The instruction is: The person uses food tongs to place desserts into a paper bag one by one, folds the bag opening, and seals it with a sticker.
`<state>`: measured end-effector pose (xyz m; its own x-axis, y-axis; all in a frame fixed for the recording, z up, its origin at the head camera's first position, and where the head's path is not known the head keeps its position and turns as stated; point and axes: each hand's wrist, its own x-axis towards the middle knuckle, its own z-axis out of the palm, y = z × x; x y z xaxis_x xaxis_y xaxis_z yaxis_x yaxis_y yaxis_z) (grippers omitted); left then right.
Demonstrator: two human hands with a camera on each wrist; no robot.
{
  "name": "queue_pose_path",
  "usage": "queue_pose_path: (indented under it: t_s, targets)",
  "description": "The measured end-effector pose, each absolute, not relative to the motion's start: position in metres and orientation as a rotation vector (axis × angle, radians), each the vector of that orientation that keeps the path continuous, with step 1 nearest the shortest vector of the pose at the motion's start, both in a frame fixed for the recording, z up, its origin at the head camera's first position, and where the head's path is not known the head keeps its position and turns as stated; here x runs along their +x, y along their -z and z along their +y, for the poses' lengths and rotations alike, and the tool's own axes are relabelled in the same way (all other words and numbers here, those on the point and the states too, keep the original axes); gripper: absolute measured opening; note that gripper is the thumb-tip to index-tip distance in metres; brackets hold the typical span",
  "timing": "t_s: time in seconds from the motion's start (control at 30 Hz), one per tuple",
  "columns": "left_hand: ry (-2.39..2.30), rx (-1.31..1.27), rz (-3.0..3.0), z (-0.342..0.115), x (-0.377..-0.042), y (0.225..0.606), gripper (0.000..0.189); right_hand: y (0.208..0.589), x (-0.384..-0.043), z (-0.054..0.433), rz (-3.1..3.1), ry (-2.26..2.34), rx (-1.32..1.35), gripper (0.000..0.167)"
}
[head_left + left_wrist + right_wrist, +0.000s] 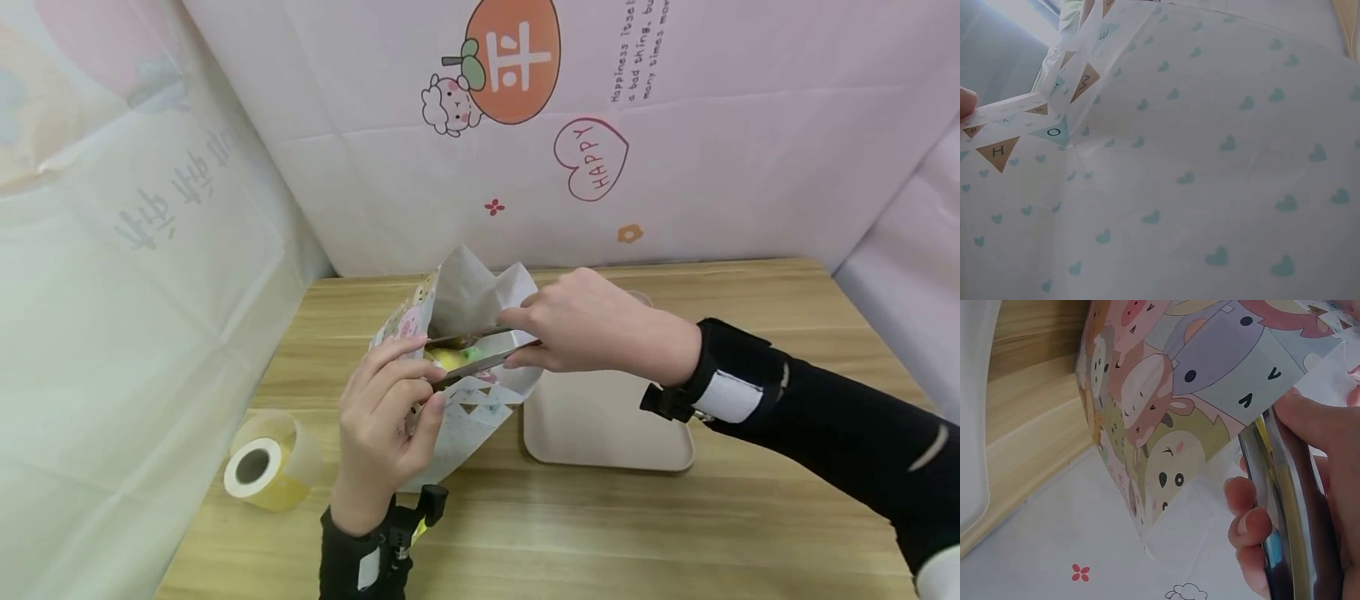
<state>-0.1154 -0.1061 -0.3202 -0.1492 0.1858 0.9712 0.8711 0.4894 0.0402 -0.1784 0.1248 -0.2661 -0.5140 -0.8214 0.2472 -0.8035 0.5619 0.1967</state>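
Observation:
A paper bag (457, 433) printed with cartoon animals, hearts and small pennants stands tilted on the table, its mouth spread. At its near left rim my left hand (386, 408) pinches the paper, fingertips close to a metal strip. My right hand (581, 321), over the bag's right rim, grips shiny metal tongs (1291, 494) between thumb and fingers. Two tong arms (487, 362) cross the bag's mouth. Between them shows a yellow and green item (447, 359); its kind is unclear. The bag's heart-patterned side (1210, 175) fills the left wrist view, which shows only a fingertip.
A beige tray (607, 433) lies right of the bag, partly under my right forearm. On the left stands a roll of clear yellowish tape or labels (281, 487). A printed white cloth (712, 183) hangs behind the wooden table (600, 533).

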Motion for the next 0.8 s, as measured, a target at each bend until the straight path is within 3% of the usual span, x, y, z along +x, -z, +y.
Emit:
queue_pose_path:
  t_s: [0.57, 0.8]
  targets:
    - [0.774, -0.898, -1.627, -0.107, -0.116, 0.318, 0.042, 0.251, -0.173, 0.109, -2.572, 0.199, 1.219, 0.051]
    - [0.776, -0.852, -1.617, -0.106, -0.117, 0.319, 0.044, 0.229, -0.169, 0.129, -2.806, 0.152, 1.079, 0.057]
